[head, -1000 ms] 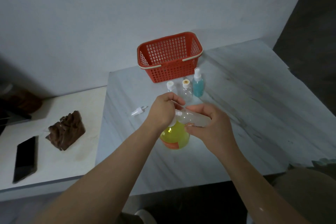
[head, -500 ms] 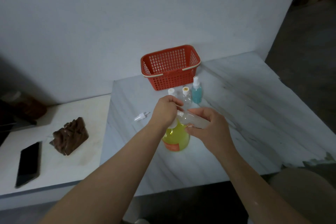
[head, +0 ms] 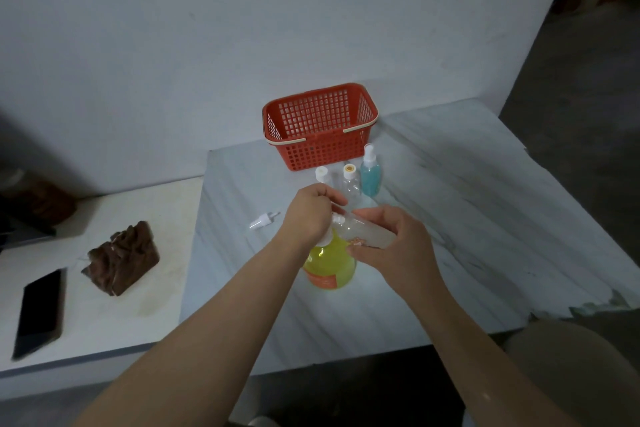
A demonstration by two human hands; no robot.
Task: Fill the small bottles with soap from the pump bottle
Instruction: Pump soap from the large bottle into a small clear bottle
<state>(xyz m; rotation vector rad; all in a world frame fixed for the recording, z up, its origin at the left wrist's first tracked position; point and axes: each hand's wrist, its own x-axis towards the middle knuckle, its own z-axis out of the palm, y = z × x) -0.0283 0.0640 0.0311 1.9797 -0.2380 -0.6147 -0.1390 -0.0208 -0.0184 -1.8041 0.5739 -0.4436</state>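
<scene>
A pump bottle (head: 330,269) of yellow soap with an orange label stands on the marble table. My left hand (head: 306,215) is curled over its white pump head. My right hand (head: 398,243) holds a small clear bottle (head: 367,232) tilted on its side, its open mouth at the pump's nozzle. Behind them stand a clear bottle with a white cap (head: 322,175), a clear bottle with a yellow-ringed cap (head: 349,182) and a blue spray bottle (head: 370,173). A loose white spray top (head: 263,220) lies on the table to the left.
A red basket (head: 320,125) stands at the back of the marble table (head: 450,218) by the wall. On a lower white counter to the left lie a brown crumpled cloth (head: 121,258) and a black phone (head: 40,312).
The view has tilted upward, so everything sits lower in the frame. Both hands keep their hold on the pump and the small bottle, with no clear shift between them.
</scene>
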